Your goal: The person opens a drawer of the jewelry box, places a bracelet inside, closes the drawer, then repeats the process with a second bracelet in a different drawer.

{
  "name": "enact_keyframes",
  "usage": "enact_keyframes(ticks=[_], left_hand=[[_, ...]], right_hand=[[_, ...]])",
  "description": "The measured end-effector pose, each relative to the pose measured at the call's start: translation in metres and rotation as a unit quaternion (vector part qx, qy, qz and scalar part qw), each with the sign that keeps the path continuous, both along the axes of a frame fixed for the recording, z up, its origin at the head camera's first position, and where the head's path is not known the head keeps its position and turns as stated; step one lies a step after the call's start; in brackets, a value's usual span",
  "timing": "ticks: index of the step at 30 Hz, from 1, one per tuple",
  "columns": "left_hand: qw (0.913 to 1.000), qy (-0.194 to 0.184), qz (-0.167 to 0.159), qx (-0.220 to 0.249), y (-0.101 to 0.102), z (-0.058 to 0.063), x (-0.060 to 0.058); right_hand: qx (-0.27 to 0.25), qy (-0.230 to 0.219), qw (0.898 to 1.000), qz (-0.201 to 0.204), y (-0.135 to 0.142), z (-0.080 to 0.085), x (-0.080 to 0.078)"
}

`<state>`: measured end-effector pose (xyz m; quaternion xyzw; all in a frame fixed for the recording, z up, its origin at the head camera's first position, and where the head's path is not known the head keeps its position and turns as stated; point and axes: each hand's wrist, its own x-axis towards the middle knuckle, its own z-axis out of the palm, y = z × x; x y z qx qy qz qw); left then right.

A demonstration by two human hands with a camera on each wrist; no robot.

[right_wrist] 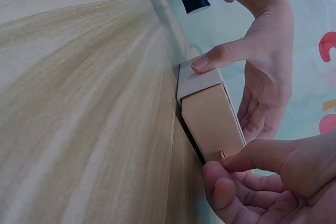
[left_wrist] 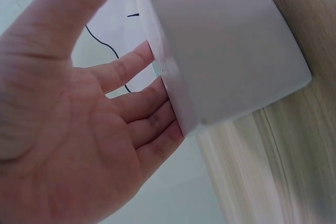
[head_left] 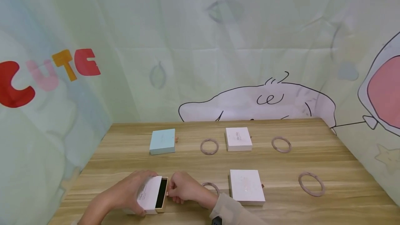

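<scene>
A white drawer-style gift box point(head_left: 150, 194) lies at the table's front left, its inner drawer point(head_left: 161, 193) slid partly out to the right and showing a black lining. My left hand point(head_left: 129, 190) grips the white sleeve across its width, thumb on the near side and fingers on the far side. At the drawer's tan front point(right_wrist: 207, 121), my right hand point(head_left: 185, 186) pinches a small ribbon pull tab point(right_wrist: 223, 156) between thumb and forefinger. Behind the right wrist, a pale purple bangle point(head_left: 212, 184) is partly hidden.
Farther back are a light blue box point(head_left: 163, 141), a bangle point(head_left: 209, 147), a small white box point(head_left: 239, 139) and another bangle point(head_left: 281, 144). Right of my right hand stand a larger white box point(head_left: 247, 186) and a bangle point(head_left: 311, 184). A printed curtain point(head_left: 140, 79) borders the wooden table point(head_left: 193, 166).
</scene>
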<state>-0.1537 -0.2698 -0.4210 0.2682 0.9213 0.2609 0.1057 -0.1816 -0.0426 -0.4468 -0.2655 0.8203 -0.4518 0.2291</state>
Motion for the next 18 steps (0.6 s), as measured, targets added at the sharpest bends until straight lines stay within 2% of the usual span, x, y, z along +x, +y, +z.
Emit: enact_keyframes(ticks=[18], left_hand=[[1.0,0.007,0.003,-0.006,0.0007,0.0,0.0011]], right_hand=[[0.001,0.0,1.0,0.009,0.0017,-0.0001,-0.0016]])
